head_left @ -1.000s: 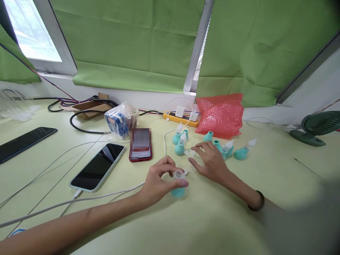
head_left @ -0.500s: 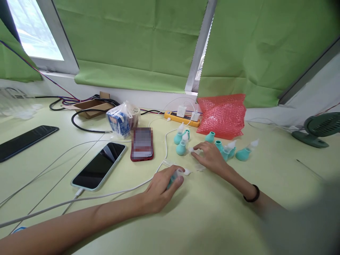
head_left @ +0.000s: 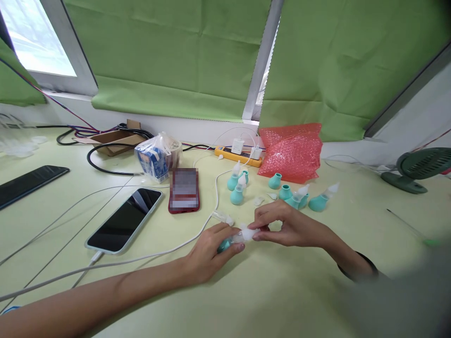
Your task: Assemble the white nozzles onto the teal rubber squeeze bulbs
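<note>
My left hand [head_left: 213, 246] grips a teal-bulbed nasal aspirator [head_left: 225, 244] lying on its side, its clear neck pointing right. Thumb and forefinger of my right hand [head_left: 282, 224] pinch a small whitish silicone tip [head_left: 249, 233] against the end of that neck. Just beyond my left hand lies a loose clear tube [head_left: 221, 217]. Two bulbs with clear tips, one of them the aspirator [head_left: 237, 195], stand upright behind my hands. Behind my right hand are open teal bulbs [head_left: 285, 192] and a tilted aspirator [head_left: 319, 202] with its nozzle fitted.
Loose whitish tips [head_left: 259, 201] lie behind my right hand. A white cable [head_left: 169, 253] crosses the table under my left forearm. Phones [head_left: 125, 220] lie at left. A yellow power strip [head_left: 243, 157], red bubble-wrap bag [head_left: 291, 152] and green fan [head_left: 423, 164] stand farther back.
My right hand has come toward me from among the loose pieces to the neck of the aspirator in my left hand. That aspirator's neck has turned to point right.
</note>
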The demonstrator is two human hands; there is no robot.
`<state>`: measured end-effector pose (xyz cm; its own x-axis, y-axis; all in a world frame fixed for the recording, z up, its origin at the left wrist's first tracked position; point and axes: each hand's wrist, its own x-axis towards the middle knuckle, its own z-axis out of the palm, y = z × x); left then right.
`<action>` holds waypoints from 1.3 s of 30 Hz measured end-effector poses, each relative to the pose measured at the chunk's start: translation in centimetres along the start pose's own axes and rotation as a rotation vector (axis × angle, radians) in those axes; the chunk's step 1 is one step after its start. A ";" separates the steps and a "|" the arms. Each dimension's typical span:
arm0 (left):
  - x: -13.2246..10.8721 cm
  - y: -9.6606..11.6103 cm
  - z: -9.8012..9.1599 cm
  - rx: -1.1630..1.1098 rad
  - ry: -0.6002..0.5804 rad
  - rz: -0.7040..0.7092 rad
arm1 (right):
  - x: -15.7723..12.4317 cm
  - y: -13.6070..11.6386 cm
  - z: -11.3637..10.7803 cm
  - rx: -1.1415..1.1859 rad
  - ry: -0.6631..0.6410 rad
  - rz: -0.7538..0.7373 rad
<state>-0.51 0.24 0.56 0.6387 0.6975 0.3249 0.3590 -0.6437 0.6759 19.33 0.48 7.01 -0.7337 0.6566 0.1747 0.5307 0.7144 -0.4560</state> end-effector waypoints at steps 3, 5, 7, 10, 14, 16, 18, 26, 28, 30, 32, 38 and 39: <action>-0.1 -0.1 0.1 0.033 -0.020 0.022 | -0.1 0.0 0.0 -0.030 -0.042 0.014; -0.1 -0.2 0.2 0.058 -0.027 0.036 | -0.1 -0.1 0.1 -0.047 -0.060 0.017; -0.2 -0.3 0.3 0.092 -0.028 0.053 | -0.1 -0.2 0.2 -0.057 -0.079 0.016; -0.3 -0.4 0.5 0.153 -0.032 0.080 | 0.0 -0.3 0.2 -0.078 -0.111 0.017; -0.3 -0.3 0.6 0.204 -0.041 0.128 | 0.0 -0.6 0.2 -0.116 -0.148 0.010; -0.3 -0.3 0.7 0.211 -0.034 0.138 | 0.1 -0.6 0.3 -0.116 -0.137 0.003; -0.3 -0.4 0.7 0.215 -0.024 0.138 | 0.2 -0.5 0.4 -0.086 -0.113 -0.007; -0.5 -0.7 0.7 0.231 0.014 0.202 | 0.7 0.1 0.8 0.028 -0.146 -0.002; -0.5 -0.8 0.8 0.249 0.008 0.230 | 0.7 0.0 0.8 0.036 -0.171 0.002; -0.5 -0.9 0.9 0.264 0.009 0.243 | 0.7 0.0 0.9 0.033 -0.172 0.008; -0.4 -0.9 1.0 0.269 0.013 0.244 | 0.6 0.0 0.9 0.036 -0.162 0.015; -0.4 -0.7 0.6 0.184 0.010 0.217 | 0.6 0.3 1.1 0.182 -0.090 0.056; -0.4 -0.6 0.5 0.153 0.006 0.215 | 0.5 0.2 1.0 0.213 -0.075 0.064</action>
<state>-0.63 0.19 -0.32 0.7077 0.5407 0.4547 0.3140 -0.8173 0.4831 18.61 0.75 6.08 -0.7348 0.6738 0.0777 0.4819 0.5993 -0.6392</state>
